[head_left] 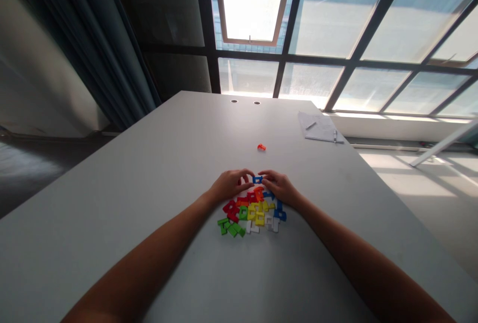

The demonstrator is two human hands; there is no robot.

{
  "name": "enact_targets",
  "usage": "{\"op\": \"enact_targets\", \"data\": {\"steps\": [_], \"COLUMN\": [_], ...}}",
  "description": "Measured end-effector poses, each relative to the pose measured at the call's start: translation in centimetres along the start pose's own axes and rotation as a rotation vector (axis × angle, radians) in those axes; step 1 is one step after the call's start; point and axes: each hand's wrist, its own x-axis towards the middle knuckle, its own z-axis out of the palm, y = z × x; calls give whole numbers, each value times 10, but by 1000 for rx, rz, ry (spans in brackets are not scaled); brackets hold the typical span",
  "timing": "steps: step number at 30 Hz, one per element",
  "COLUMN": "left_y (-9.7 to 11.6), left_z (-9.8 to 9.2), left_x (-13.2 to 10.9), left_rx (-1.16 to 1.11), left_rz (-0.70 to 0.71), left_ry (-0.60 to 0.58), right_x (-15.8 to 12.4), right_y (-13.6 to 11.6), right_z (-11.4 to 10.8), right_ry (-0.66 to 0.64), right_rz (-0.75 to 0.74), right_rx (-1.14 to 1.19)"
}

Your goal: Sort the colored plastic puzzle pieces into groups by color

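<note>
Between my two hands is a small blue plastic block (257, 180) with an opening in its middle. The fingers of my right hand (281, 186) are closed on its right end. My left hand (230, 184) is at its left end, fingers curled, with the fingertips at or very near the block; whether they grip it I cannot tell. Just below my hands lies a pile of blocks: red blocks (231, 210), green blocks (232, 228), yellow blocks (257, 213), white blocks (269, 222), blue blocks (280, 213) and an orange block (259, 193).
A separate orange piece (262, 147) lies beyond my hands on the white table (168, 163). Paper sheets (321, 126) with pens on them lie near the far right edge. Two round holes (257, 103) are near the far edge, before large windows. A dark curtain (85, 39) hangs at left.
</note>
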Motion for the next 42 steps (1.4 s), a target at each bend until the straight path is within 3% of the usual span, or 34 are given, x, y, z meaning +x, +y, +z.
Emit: {"op": "enact_targets", "data": {"steps": [12, 16, 19, 21, 25, 31, 34, 42], "left_y": [-2, -5, -6, -6, -4, -2, -1, 0], "left_z": [1, 3, 4, 3, 3, 3, 2, 2], "left_x": [-1, 0, 1, 1, 1, 0, 0, 1], "left_rx": [18, 19, 12, 18, 56, 120, 129, 136], "left_rz": [10, -10, -13, -12, -4, 4, 11, 2], "left_ry": [61, 106, 120, 111, 76, 50, 44, 40], "right_x": [1, 6, 8, 8, 6, 6, 5, 5], "right_y": [3, 17, 33, 45, 60, 61, 62, 60], "right_z": [3, -10, -36, -54, -72, -61, -59, -61], "right_ry": [97, 328, 522, 572, 466, 272, 277, 365], "right_rz": [-61, -38, -74, -87, -45, 69, 172, 225], "right_rx": [-8, -9, -229, -416, -648, -874, -927, -920]}}
